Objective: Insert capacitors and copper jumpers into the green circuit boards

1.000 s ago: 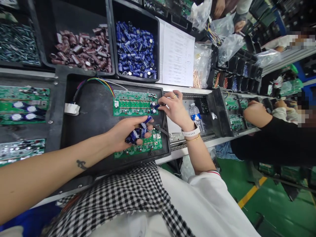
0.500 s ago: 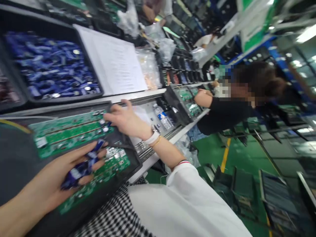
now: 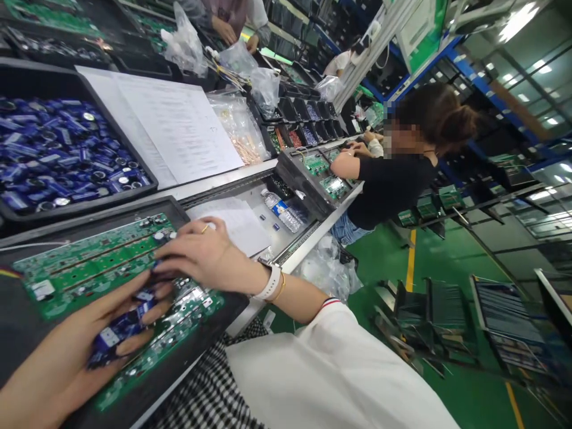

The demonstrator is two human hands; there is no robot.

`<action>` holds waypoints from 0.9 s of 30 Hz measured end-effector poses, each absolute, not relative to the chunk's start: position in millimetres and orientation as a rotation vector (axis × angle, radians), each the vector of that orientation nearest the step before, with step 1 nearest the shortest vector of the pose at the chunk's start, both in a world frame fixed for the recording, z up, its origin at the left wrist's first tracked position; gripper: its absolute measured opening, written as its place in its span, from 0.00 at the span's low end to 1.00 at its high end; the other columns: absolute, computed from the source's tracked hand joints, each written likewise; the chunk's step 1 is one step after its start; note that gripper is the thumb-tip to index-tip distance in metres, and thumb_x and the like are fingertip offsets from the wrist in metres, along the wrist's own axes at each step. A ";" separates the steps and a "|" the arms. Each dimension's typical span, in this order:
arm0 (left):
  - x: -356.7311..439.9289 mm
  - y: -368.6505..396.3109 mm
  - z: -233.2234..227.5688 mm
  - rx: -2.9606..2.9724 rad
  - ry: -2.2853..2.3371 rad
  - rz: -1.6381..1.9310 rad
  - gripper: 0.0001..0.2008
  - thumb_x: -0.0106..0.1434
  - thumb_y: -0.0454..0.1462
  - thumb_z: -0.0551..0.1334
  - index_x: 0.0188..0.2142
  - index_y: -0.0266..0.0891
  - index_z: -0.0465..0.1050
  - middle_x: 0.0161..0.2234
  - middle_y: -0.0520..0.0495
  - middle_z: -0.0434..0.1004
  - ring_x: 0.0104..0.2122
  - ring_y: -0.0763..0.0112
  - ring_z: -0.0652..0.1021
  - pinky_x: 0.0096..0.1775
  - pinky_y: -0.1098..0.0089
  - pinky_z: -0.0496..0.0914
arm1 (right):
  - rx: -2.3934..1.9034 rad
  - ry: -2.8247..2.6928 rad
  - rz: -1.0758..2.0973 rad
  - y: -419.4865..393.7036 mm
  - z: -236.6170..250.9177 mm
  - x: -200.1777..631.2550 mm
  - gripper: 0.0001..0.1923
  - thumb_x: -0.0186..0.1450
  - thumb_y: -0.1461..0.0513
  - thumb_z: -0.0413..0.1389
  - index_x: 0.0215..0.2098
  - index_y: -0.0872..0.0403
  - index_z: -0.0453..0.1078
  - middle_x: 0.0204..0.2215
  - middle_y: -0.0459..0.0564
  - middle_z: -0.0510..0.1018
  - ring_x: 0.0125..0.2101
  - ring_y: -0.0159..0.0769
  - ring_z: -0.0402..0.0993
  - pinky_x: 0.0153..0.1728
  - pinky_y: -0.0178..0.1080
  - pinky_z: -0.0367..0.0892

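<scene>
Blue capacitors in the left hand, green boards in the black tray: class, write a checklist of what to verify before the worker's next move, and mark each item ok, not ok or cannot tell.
1. Left hand holds a supply of blue capacitors: ok, a bunch lies in its fingers.
2. Right hand is at the bunch: ok, its fingertips reach the capacitors.
3. Right hand has gripped one capacitor: cannot tell, the fingertips are blurred.
4. Upper green board lies flat in the black tray: ok.
5. Free holes on the board: cannot tell, too small.
6. Bin of blue capacitors is stocked: ok, it is well filled.
</scene>
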State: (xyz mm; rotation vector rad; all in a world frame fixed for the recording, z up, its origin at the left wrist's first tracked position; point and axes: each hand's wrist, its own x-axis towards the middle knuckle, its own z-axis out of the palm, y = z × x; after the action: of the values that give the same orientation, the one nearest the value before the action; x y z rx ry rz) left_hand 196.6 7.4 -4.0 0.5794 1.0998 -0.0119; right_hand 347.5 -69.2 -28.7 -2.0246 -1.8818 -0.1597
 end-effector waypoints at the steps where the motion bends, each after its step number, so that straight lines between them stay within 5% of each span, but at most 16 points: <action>1: 197.0 5.6 -1.7 0.597 1.094 0.022 0.10 0.66 0.32 0.55 0.33 0.39 0.74 0.22 0.51 0.66 0.12 0.82 0.59 0.09 0.83 0.55 | -2.059 -1.855 -0.142 -69.1 -32.4 350.9 0.12 0.73 0.55 0.49 0.43 0.44 0.75 0.41 0.38 0.83 0.52 0.32 0.73 0.63 0.47 0.57; 5: 190.8 2.4 -3.3 0.621 1.041 0.082 0.11 0.63 0.29 0.57 0.42 0.30 0.77 0.32 0.43 0.75 0.18 0.79 0.70 0.12 0.82 0.61 | -2.135 -1.860 -0.028 -64.7 -48.1 368.2 0.08 0.71 0.61 0.53 0.46 0.52 0.73 0.42 0.48 0.82 0.54 0.41 0.69 0.62 0.58 0.50; 9: 178.7 4.4 -9.7 0.612 0.995 0.118 0.12 0.63 0.30 0.59 0.44 0.28 0.77 0.40 0.37 0.77 0.22 0.76 0.74 0.13 0.80 0.63 | -2.089 -1.897 0.008 -62.0 -52.2 376.6 0.07 0.70 0.63 0.54 0.45 0.51 0.72 0.41 0.49 0.81 0.54 0.42 0.67 0.62 0.55 0.45; 27: 148.2 -60.1 -10.8 0.228 0.831 0.274 0.04 0.66 0.34 0.61 0.35 0.35 0.69 0.29 0.50 0.67 0.18 0.81 0.66 0.11 0.83 0.59 | -2.043 -2.032 -0.032 -57.4 -47.6 378.7 0.08 0.68 0.67 0.53 0.39 0.49 0.72 0.38 0.48 0.80 0.52 0.44 0.68 0.61 0.57 0.47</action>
State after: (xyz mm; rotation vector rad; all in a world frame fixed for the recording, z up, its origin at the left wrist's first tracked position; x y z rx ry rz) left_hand 148.2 -60.1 -10.8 0.2277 0.8311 0.2743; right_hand 378.7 -57.4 -47.6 -2.0425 -2.0319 -0.0317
